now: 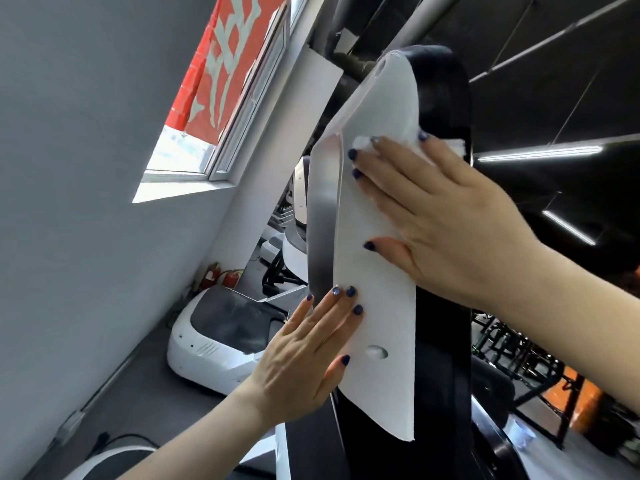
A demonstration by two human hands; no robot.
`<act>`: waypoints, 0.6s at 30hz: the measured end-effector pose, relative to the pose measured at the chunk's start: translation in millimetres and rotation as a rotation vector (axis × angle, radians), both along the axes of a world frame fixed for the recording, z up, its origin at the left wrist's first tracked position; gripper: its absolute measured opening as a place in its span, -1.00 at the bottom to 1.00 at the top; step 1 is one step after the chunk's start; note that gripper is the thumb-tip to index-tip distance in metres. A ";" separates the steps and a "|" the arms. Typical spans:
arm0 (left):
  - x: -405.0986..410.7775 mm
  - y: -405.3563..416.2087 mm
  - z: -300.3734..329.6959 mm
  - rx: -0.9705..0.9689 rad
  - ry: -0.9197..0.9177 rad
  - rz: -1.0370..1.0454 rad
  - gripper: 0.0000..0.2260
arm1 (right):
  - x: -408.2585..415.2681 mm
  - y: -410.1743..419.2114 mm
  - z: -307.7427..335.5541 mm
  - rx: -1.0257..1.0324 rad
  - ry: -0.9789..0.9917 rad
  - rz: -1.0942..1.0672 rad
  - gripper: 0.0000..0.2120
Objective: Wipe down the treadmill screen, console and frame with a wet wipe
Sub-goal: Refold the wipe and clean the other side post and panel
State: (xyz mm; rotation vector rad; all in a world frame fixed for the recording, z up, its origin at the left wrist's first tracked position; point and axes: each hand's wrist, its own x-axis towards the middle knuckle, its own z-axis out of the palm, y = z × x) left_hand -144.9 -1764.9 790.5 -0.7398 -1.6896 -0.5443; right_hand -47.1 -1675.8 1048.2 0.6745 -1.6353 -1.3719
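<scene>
The treadmill's white side panel (377, 109) rises steeply through the middle of the head view, with a silver strip (322, 216) along its left edge and black parts behind it. My right hand (440, 216) lies flat on the upper panel, fingers straight, pressing a white wet wipe (362, 143) against it; only bits of the wipe show past the fingertips. My left hand (304, 355) rests flat on the panel's lower left edge with straight fingers and holds nothing.
A grey wall (86, 168) and a window (221, 109) with a red banner stand on the left. Another white treadmill (214, 337) and two red fire extinguishers (221, 277) sit on the floor below. Dark gym equipment fills the right side.
</scene>
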 end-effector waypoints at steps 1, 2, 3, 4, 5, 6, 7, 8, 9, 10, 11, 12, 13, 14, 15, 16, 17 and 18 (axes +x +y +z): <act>0.3 0.2 -0.3 0.004 0.000 -0.007 -0.37 | 5.0 9.6 -2.2 -0.014 -0.023 0.014 -0.32; 0.7 0.4 -0.3 0.007 0.001 -0.013 -0.36 | 9.8 18.4 -4.2 -0.021 -0.039 0.025 -0.33; 1.2 0.2 0.0 0.009 0.002 -0.017 -0.37 | 14.6 25.7 -5.9 -0.021 -0.047 0.035 -0.34; 1.6 -0.3 0.2 0.009 0.002 -0.019 -0.37 | 18.6 31.1 -7.0 -0.016 -0.054 0.047 -0.35; 1.6 -0.8 0.0 0.006 0.000 -0.020 -0.38 | 21.9 34.3 -7.9 -0.013 -0.059 0.057 -0.35; 1.1 -1.2 -1.1 0.005 -0.003 -0.020 -0.38 | 23.4 35.2 -8.4 -0.013 -0.063 0.065 -0.36; 0.6 -1.1 -3.0 0.004 -0.004 -0.020 -0.38 | 23.5 33.9 -8.8 -0.018 -0.066 0.068 -0.35; -0.1 -0.9 -5.5 0.003 -0.004 -0.024 -0.38 | 21.4 30.7 -9.4 -0.023 -0.071 0.065 -0.35; -0.7 -0.6 -8.2 0.001 -0.004 -0.030 -0.38 | 18.0 26.0 -10.2 -0.026 -0.074 0.059 -0.34; -1.7 -0.3 -10.6 0.001 -0.002 -0.037 -0.38 | 13.4 20.3 -11.7 -0.025 -0.071 0.049 -0.32; -2.9 -0.3 -12.3 0.003 -0.001 -0.041 -0.37 | 7.8 13.9 -13.3 -0.017 -0.061 0.035 -0.31; -4.3 -0.1 -13.8 0.006 -0.003 -0.044 -0.37 | 2.2 7.4 -14.8 -0.006 -0.048 0.014 -0.30; -5.0 0.2 -14.5 0.009 -0.005 -0.048 -0.37 | -3.1 1.3 -16.3 0.006 -0.035 -0.007 -0.29; -5.4 0.6 -14.6 0.013 -0.007 -0.053 -0.37 | -8.4 -5.1 -18.2 0.015 -0.023 -0.022 -0.28; -5.5 1.3 -14.6 0.017 -0.009 -0.055 -0.37 | -13.7 -11.0 -20.8 0.024 -0.012 -0.032 -0.28; -5.4 2.5 -14.5 0.019 -0.012 -0.057 -0.38 | -19.6 -16.2 -23.7 0.037 -0.001 -0.039 -0.28; -5.2 3.4 -14.8 0.021 -0.016 -0.058 -0.38 | -25.3 -20.7 -26.6 0.051 0.008 -0.048 -0.29; -5.0 4.4 -15.5 0.025 -0.019 -0.057 -0.39 | -30.5 -24.8 -29.0 0.063 0.014 -0.060 -0.29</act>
